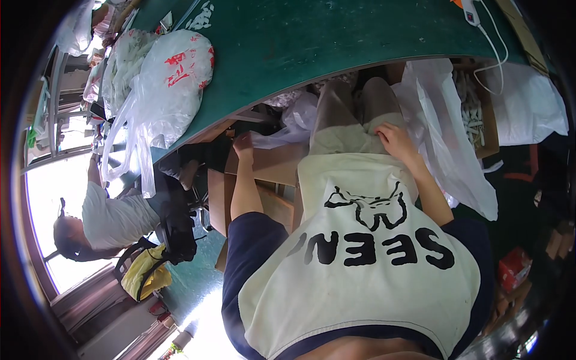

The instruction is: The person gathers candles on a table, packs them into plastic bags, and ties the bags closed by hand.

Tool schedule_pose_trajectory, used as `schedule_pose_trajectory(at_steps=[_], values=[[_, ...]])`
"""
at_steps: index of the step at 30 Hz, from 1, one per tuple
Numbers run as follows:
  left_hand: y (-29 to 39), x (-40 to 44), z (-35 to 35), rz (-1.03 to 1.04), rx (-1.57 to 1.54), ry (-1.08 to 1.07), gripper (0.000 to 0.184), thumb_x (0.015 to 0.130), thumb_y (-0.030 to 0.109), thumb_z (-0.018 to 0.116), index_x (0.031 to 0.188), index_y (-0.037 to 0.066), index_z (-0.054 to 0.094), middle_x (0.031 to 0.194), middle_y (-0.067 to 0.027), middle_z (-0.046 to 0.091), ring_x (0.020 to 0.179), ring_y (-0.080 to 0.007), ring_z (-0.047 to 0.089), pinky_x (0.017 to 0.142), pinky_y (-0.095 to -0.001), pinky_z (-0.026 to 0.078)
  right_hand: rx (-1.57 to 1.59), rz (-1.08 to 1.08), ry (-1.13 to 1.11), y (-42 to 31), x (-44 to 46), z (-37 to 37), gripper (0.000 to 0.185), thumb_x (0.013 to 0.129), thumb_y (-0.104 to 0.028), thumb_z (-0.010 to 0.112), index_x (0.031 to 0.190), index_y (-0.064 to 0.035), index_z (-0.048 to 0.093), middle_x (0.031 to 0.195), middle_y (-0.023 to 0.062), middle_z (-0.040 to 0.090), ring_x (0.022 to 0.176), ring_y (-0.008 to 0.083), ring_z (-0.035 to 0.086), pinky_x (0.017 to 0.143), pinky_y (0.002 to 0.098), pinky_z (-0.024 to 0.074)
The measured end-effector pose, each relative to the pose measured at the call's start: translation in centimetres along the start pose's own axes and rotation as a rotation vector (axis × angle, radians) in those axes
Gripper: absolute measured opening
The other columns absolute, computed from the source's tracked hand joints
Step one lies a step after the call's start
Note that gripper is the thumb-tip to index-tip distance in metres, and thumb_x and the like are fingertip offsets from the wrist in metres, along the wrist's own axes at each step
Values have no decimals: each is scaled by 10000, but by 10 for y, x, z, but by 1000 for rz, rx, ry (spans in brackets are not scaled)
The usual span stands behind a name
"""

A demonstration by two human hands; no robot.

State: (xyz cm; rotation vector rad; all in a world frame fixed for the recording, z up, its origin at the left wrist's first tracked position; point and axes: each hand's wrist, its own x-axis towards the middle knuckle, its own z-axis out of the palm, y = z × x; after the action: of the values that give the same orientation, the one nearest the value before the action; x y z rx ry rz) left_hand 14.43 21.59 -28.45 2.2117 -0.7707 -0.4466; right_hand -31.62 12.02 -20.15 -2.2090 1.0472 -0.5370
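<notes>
My left hand (243, 146) is low on the left under the table edge, its fingers closed at the edge of a translucent plastic bag (279, 138). The bag spreads from there toward my knees, above an open cardboard box (273, 165) beside my left leg. My right hand (393, 140) lies on my right thigh with the fingers stretched out, holding nothing. A white plastic bag (426, 114) hangs close on its right, beside a box of small white pieces (473, 117).
A green table (336, 30) curves across the front. On its left sits a full plastic bag with red print (177, 78), near loose white pieces (201, 17). A white cable (495, 45) hangs off the right. A co-worker (114, 216) sits at left, a black and yellow bag (147, 276) behind.
</notes>
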Motion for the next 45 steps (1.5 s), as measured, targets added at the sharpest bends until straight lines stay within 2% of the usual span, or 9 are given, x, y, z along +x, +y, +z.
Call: schedule_pose_trajectory(at_steps=[4, 7, 15, 19, 25, 30, 39, 42, 45], values=[[13, 9, -3, -65, -59, 88, 136, 742, 63, 560, 839, 50, 655, 777, -91, 641, 738, -152, 591, 676, -273, 456, 4, 20, -21, 1, -6, 1, 115, 767, -26, 489, 842, -6, 573, 829, 128, 571, 767, 316, 560, 665, 376, 444], [-18, 47, -2, 460, 177, 84, 176, 751, 89, 520, 868, 63, 650, 824, -90, 647, 756, -199, 611, 697, -293, 465, 36, 26, -7, 1, -6, 0, 114, 764, -24, 489, 838, -4, 574, 824, 131, 567, 763, 320, 557, 664, 377, 442], [-60, 49, 19, -7, 429, -480, 327, 765, 83, 423, 994, 163, 642, 732, -27, 585, 401, -130, 409, 379, -269, 346, 61, -3, -19, -6, -1, -2, 111, 753, -23, 483, 822, 0, 567, 826, 136, 564, 774, 328, 548, 680, 389, 438], [-26, 5, 6, -245, 226, -351, 299, 668, 123, 531, 938, 178, 647, 813, -86, 637, 871, -319, 561, 753, -399, 438, 45, -6, -31, -13, -1, -15, 114, 769, -30, 479, 837, -5, 567, 834, 129, 564, 777, 328, 547, 669, 389, 435], [30, -56, -10, -27, 387, 339, 404, 683, 204, 553, 1042, 19, 573, 1005, -224, 562, 1042, -340, 468, 875, -394, 383, -11, -8, -20, -18, 0, -18, 122, 761, -52, 483, 841, -20, 569, 835, 126, 565, 780, 328, 549, 679, 401, 437], [-16, -86, 30, 201, 546, -90, 741, 687, 416, 632, 1172, -90, 388, 1237, -295, 352, 1211, -375, 290, 968, -405, 300, -6, -13, -41, -19, 0, -11, 119, 764, -53, 483, 838, -21, 570, 839, 121, 569, 782, 323, 550, 681, 396, 439], [24, -62, 78, -235, 460, -319, 466, 709, 344, 595, 1070, 54, 537, 973, -168, 599, 902, -339, 581, 769, -405, 477, -17, -11, -51, -18, -12, -7, 108, 753, -55, 488, 813, -29, 574, 817, 115, 576, 768, 315, 551, 685, 403, 439], [24, -49, 91, 230, 714, -161, 326, 722, 305, 568, 923, 51, 606, 927, -167, 612, 885, -326, 592, 744, -400, 488, -11, -4, -57, -21, -13, -7, 105, 751, -56, 491, 811, -34, 575, 814, 114, 577, 772, 312, 552, 692, 400, 438], [37, -24, 95, -2, 566, -309, 286, 734, 309, 551, 853, 57, 618, 893, -157, 622, 862, -325, 600, 730, -411, 492, -25, 5, -76, -24, -11, -8, 107, 748, -65, 496, 814, -42, 577, 815, 113, 578, 783, 308, 553, 703, 402, 438]])
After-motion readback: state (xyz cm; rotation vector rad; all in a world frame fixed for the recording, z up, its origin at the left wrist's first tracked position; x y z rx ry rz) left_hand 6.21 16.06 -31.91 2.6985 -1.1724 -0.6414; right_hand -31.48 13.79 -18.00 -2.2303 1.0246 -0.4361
